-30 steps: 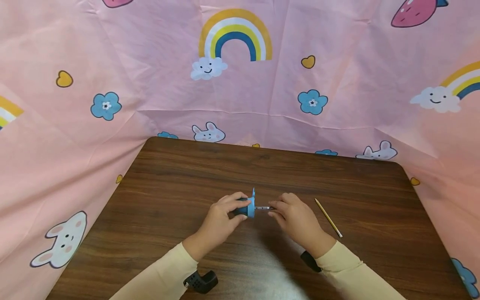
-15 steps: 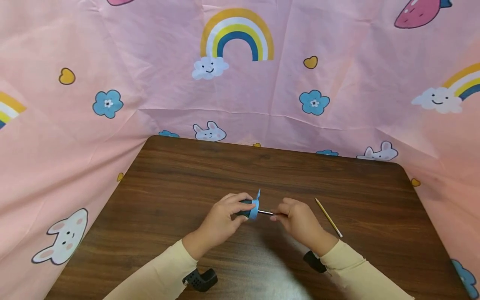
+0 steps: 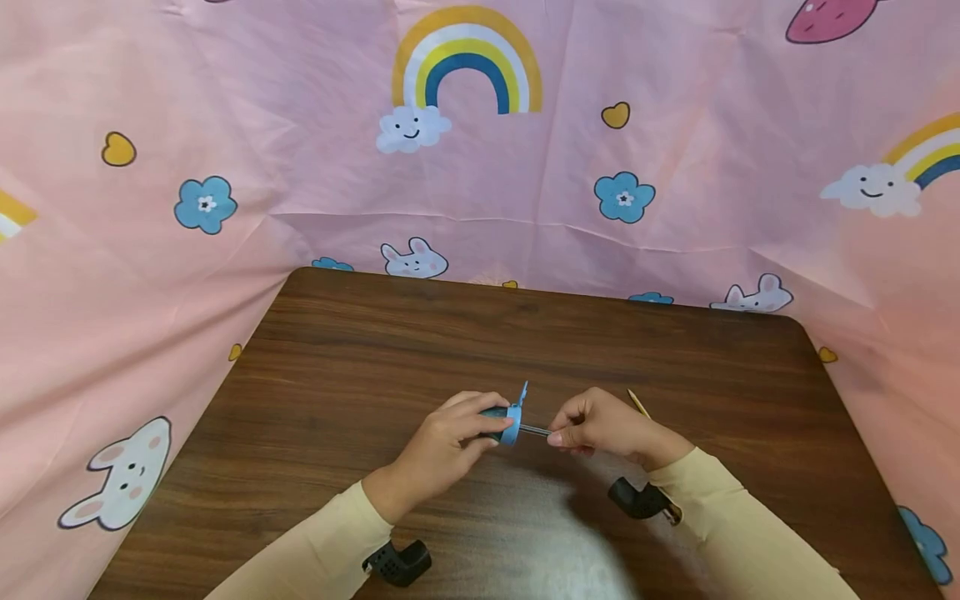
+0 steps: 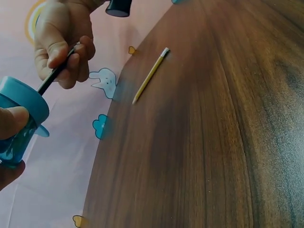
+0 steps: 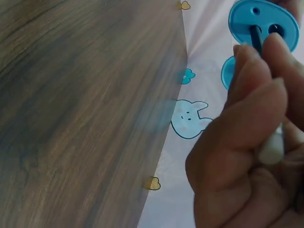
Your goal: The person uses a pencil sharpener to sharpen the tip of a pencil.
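Near the middle of the table, my left hand (image 3: 446, 433) grips a blue pencil sharpener (image 3: 512, 427) lying on its side in the air, its small lid flap (image 3: 523, 392) swung up. The right wrist view shows holes of different sizes in its blue top (image 5: 241, 23). A dark pencil (image 4: 53, 77) sits with its tip in one hole. My right hand (image 3: 603, 427) pinches that pencil between thumb and fingers; its pale end (image 5: 272, 151) shows within the hand. The tip inside the sharpener is hidden.
A yellow pencil (image 4: 151, 76) with a white end lies on the brown wooden table (image 3: 360, 333), partly behind my right hand in the head view. Pink patterned cloth (image 3: 300, 125) hangs around the table's back and sides. Black wrist cameras (image 3: 637, 498) jut below both wrists.
My right hand has rolled over around the dark pencil and shifted slightly right, now covering much of the yellow pencil. The left hand and sharpener have moved a little to the right.
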The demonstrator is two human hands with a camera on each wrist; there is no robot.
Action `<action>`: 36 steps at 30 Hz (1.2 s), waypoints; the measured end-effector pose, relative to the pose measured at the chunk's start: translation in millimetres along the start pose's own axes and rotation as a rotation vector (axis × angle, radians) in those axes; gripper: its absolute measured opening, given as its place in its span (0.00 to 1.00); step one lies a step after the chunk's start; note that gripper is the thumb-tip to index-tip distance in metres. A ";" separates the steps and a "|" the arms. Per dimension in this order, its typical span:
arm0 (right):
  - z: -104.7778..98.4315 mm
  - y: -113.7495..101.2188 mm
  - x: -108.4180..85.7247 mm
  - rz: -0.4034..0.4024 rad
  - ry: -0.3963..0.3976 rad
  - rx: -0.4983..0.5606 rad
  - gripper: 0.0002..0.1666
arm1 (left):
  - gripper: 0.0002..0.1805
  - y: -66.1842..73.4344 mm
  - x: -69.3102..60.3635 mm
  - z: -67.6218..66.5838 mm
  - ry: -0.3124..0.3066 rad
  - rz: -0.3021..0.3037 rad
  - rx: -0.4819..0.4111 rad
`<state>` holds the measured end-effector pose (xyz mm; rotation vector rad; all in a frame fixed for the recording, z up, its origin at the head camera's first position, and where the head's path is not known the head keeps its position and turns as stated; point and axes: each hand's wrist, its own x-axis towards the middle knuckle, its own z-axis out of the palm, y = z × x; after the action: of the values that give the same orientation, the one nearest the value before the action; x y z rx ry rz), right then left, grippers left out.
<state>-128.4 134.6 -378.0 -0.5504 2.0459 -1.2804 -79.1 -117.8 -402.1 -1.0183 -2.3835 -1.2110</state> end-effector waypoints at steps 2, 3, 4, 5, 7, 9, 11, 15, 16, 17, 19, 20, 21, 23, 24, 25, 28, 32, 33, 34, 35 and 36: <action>-1.3 0.3 0.6 0.016 -0.009 0.020 0.09 | 0.20 -0.9 0.5 0.2 0.006 0.029 0.017; -1.7 0.5 0.7 0.021 -0.012 0.025 0.09 | 0.19 -1.5 0.5 0.5 0.007 0.041 0.026; -1.5 0.5 0.8 0.018 -0.013 0.019 0.09 | 0.19 -1.8 0.2 0.5 0.006 0.050 0.031; -0.8 0.5 1.0 0.016 -0.009 0.004 0.09 | 0.19 -2.1 -0.1 0.6 0.006 0.052 0.033; 2.6 -0.6 0.8 -0.008 0.021 -0.082 0.10 | 0.20 -2.9 -1.4 0.6 0.003 0.025 0.026; 9.1 -2.6 -0.5 -0.066 0.084 -0.248 0.11 | 0.20 -2.6 -2.1 -0.2 -0.001 -0.049 0.004; 17.5 -2.8 -2.1 -0.157 0.209 -0.497 0.14 | 0.21 -2.8 -2.1 -0.8 0.003 -0.157 -0.038; 31.9 5.0 -4.0 -0.486 0.549 -0.945 0.20 | 0.21 -0.1 2.0 -3.4 0.036 -0.407 -0.181; 34.1 8.4 -3.5 -0.574 0.629 -1.018 0.19 | 0.21 0.8 3.0 -4.1 0.048 -0.457 -0.220; 35.7 11.8 -2.7 -0.660 0.693 -1.069 0.16 | 0.20 2.0 4.0 -4.8 0.056 -0.501 -0.256; 38.2 17.1 -0.8 -0.787 0.766 -1.115 0.08 | 0.20 4.9 5.3 -6.1 0.061 -0.560 -0.315; 39.3 19.0 0.2 -0.820 0.787 -1.126 0.08 | 0.21 5.5 5.3 -5.9 0.057 -0.568 -0.328; 40.1 20.4 0.9 -0.834 0.799 -1.124 0.09 | 0.21 6.3 5.3 -5.7 0.050 -0.565 -0.319; 41.5 21.1 1.7 -0.822 0.795 -1.070 0.06 | 0.20 7.0 4.7 -5.0 0.028 -0.520 -0.262; 41.9 20.6 1.7 -0.796 0.777 -1.028 0.03 | 0.20 7.1 4.3 -4.6 0.015 -0.482 -0.217; 42.1 19.4 1.0 -0.756 0.749 -0.975 0.03 | 0.20 6.9 4.0 -4.2 0.004 -0.440 -0.173; 39.6 12.3 -3.0 -0.566 0.590 -0.737 0.06 | 0.20 5.4 3.4 -3.7 -0.026 -0.300 -0.047; 32.1 3.6 -7.9 -0.333 0.424 -0.567 0.02 | 0.20 3.4 2.6 -2.8 -0.038 -0.203 -0.026; 30.8 2.1 -8.2 -0.310 0.412 -0.585 0.03 | 0.20 2.8 2.3 -2.1 -0.029 -0.199 -0.030; 30.3 1.2 -7.8 -0.310 0.417 -0.620 0.02 | 0.20 2.6 2.0 -1.5 -0.017 -0.200 -0.031; 30.4 0.4 -7.2 -0.322 0.434 -0.665 0.03 | 0.20 2.4 1.9 -0.9 -0.002 -0.200 -0.033; 30.9 -0.4 -6.6 -0.338 0.459 -0.715 0.03 | 0.20 2.2 1.8 -0.3 0.013 -0.204 -0.036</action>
<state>-101.7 119.4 -385.1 -1.0283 2.9111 -0.8627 -78.9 -116.3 -399.7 -0.7896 -2.5131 -1.3284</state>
